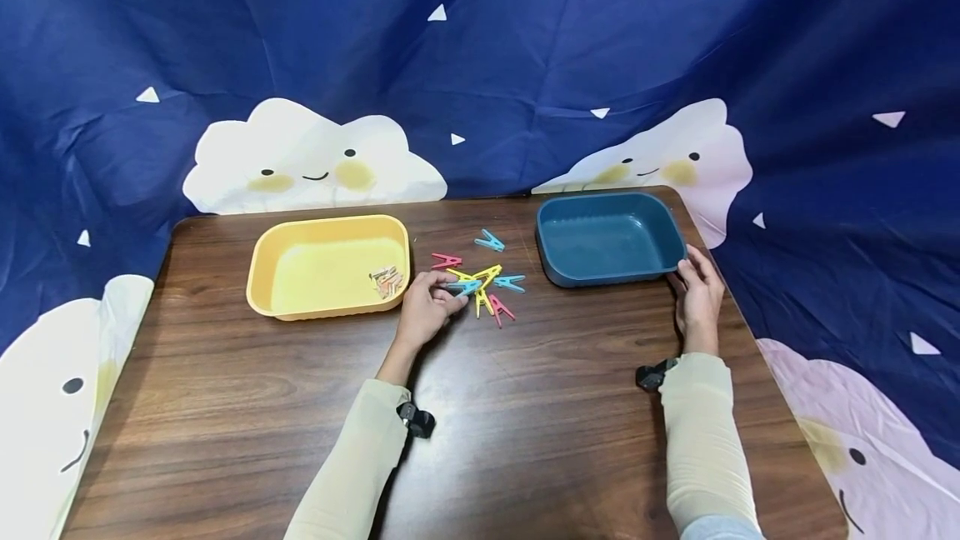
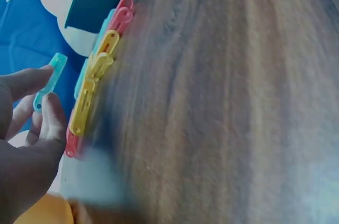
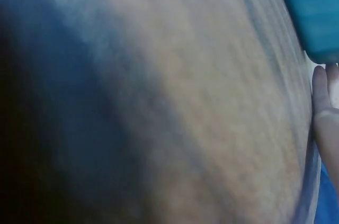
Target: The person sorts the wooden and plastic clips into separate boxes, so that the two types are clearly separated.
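In the head view, my left hand (image 1: 424, 308) pinches a light-blue plastic clothespin (image 1: 467, 287) between thumb and fingers. The left wrist view shows this pinched clothespin (image 2: 51, 82) raised beside the others. Just right of that hand lies a loose cluster: yellow clothespins (image 1: 489, 275), a red clothespin (image 1: 500, 310), and a blue clothespin (image 1: 510, 282). Another red clothespin (image 1: 447, 260) and another blue one (image 1: 490, 240) lie farther back. My right hand (image 1: 701, 294) touches the near right corner of a dark-blue bin (image 1: 600, 280), its visible fingers fairly straight.
A yellow bin (image 1: 296, 312) at the left holds small wooden-looking clips (image 1: 387, 282) in its near right corner. Both bins stand toward the back of the brown wooden table (image 1: 540, 440). A blue curtain (image 1: 495, 48) with clouds hangs behind.
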